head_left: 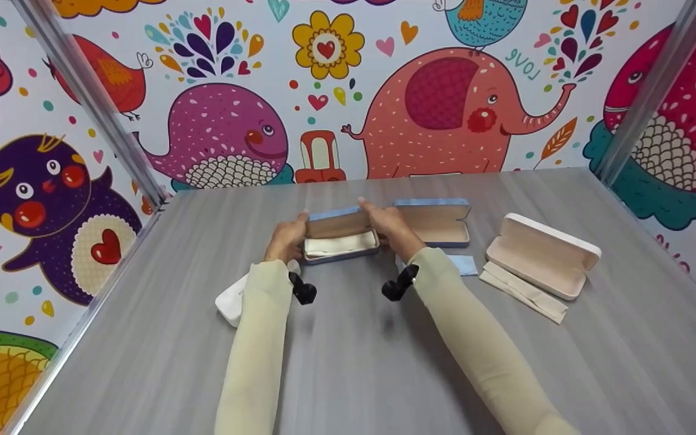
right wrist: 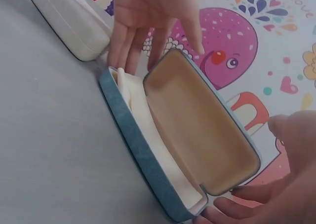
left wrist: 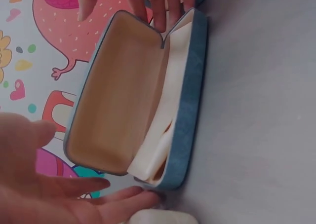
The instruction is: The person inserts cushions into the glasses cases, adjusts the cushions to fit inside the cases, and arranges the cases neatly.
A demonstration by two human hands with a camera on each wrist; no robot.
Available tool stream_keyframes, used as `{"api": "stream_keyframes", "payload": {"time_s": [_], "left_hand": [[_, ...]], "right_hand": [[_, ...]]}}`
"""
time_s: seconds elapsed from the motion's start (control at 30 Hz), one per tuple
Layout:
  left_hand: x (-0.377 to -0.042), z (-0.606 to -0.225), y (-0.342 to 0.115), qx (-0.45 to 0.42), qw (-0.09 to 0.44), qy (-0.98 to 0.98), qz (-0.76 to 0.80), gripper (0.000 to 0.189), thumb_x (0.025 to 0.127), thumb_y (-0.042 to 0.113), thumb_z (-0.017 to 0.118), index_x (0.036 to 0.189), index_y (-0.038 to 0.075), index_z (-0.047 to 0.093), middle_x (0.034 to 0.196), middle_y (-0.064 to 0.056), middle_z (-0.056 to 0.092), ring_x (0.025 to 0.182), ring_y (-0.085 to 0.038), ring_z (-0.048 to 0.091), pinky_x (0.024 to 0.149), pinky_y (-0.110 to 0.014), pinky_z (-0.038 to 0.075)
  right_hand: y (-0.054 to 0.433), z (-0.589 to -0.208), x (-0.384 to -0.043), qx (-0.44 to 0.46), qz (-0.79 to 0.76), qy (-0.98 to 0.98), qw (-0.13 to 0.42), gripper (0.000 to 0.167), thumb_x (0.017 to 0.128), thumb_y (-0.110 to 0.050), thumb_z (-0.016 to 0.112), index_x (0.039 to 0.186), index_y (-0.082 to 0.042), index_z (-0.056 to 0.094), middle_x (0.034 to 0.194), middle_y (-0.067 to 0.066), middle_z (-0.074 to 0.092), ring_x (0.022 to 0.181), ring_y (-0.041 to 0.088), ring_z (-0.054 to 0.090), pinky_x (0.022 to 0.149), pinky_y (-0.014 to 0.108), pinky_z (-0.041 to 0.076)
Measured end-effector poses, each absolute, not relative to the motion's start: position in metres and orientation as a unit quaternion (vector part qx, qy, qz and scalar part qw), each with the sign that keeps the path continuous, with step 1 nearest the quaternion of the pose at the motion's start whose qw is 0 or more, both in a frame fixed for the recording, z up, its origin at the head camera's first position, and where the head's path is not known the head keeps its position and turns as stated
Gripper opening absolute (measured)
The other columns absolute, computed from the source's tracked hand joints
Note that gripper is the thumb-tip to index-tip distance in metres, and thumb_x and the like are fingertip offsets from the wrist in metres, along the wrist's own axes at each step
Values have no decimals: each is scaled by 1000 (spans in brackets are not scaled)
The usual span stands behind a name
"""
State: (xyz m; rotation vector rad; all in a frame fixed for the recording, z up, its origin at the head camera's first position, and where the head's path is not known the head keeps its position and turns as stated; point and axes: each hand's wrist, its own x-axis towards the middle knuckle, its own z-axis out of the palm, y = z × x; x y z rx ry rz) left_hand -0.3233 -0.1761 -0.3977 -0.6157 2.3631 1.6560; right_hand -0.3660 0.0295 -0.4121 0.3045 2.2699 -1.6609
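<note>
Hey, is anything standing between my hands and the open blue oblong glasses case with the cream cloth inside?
Nothing visible is. Your left hand and right hand are at opposite ends of the open blue case. The white oblong case lies near the left hand, off to one side.

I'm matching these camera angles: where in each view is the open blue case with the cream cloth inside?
Head: the blue case sits near the middle, slightly low.
Left wrist: the blue case is just left of centre, long side nearly vertical.
Right wrist: the blue case is right of centre, slanting from upper left to lower right.
Shared landmark: the printed red car, beyond the case.
</note>
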Motion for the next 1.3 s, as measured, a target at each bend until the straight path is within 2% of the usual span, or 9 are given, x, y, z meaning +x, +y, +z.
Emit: {"api": "stream_keyframes", "payload": {"time_s": [0.03, 0.13, 0.2, 0.37, 0.47, 0.63, 0.87, 1.13, 1.3], "left_hand": [[-324, -398, -177, -206, 99, 790, 569, 74, 106, 48, 38, 154, -7, 25, 151, -29, 40, 136, -42, 48, 110, -52, 45], [-325, -401, -179, -208, 106, 778, 584, 73, 105, 48, 40, 154, -6, 27, 150, -29, 42, 135, -43, 49, 109, -52, 46], [-326, -402, -181, -205, 107, 773, 591, 74, 105, 47, 41, 154, -6, 26, 150, -30, 43, 135, -44, 48, 109, -52, 46], [-325, -401, -183, -201, 116, 762, 604, 74, 105, 47, 42, 154, -7, 25, 149, -32, 41, 135, -44, 48, 110, -53, 45], [-324, -397, -182, -205, 120, 773, 588, 72, 105, 47, 42, 151, -7, 32, 144, -30, 48, 129, -40, 54, 108, -51, 48], [-323, -393, -180, -208, 116, 776, 584, 65, 105, 44, 44, 147, -5, 40, 134, -30, 55, 116, -39, 61, 101, -51, 52], [-324, -392, -181, -205, 136, 771, 587, 62, 106, 41, 43, 148, -4, 39, 136, -26, 55, 109, -32, 63, 100, -47, 54], [-326, -394, -182, -203, 132, 789, 565, 54, 107, 39, 44, 136, -5, 51, 117, -21, 63, 81, -22, 67, 79, -37, 60], [-326, -394, -184, -212, 140, 796, 549, 54, 106, 42, 45, 136, -2, 53, 115, -17, 65, 76, -18, 68, 76, -33, 59]], "right_hand": [[30, -413, -367, 108, -581, 790, 162, 75, 94, -63, 54, 140, -3, 48, 122, 10, 58, 114, 24, 54, 102, 43, 48], [32, -414, -369, 109, -584, 786, 173, 68, 95, -62, 54, 134, -6, 51, 111, 6, 55, 107, 22, 53, 99, 41, 49], [33, -415, -370, 116, -582, 786, 177, 61, 96, -61, 54, 121, -6, 53, 97, 5, 48, 97, 22, 50, 93, 40, 49], [31, -412, -373, 138, -560, 796, 181, 58, 99, -54, 54, 128, -4, 50, 100, 8, 47, 100, 25, 51, 94, 42, 51], [32, -407, -374, 141, -538, 809, 189, 63, 100, -51, 53, 140, -2, 45, 114, 11, 54, 109, 27, 55, 100, 45, 52], [33, -399, -374, 125, -530, 815, 197, 58, 102, -44, 53, 138, 1, 48, 132, 18, 55, 114, 31, 57, 103, 45, 52], [36, -397, -373, 108, -534, 812, 210, 53, 103, -39, 53, 137, 2, 52, 136, 18, 57, 117, 31, 57, 105, 45, 51], [36, -399, -373, 102, -551, 804, 198, 49, 102, -32, 58, 136, 3, 54, 140, 19, 54, 122, 32, 56, 106, 47, 50], [36, -401, -373, 106, -566, 794, 197, 49, 101, -28, 60, 136, 4, 53, 137, 18, 55, 119, 27, 55, 105, 45, 51]]}}
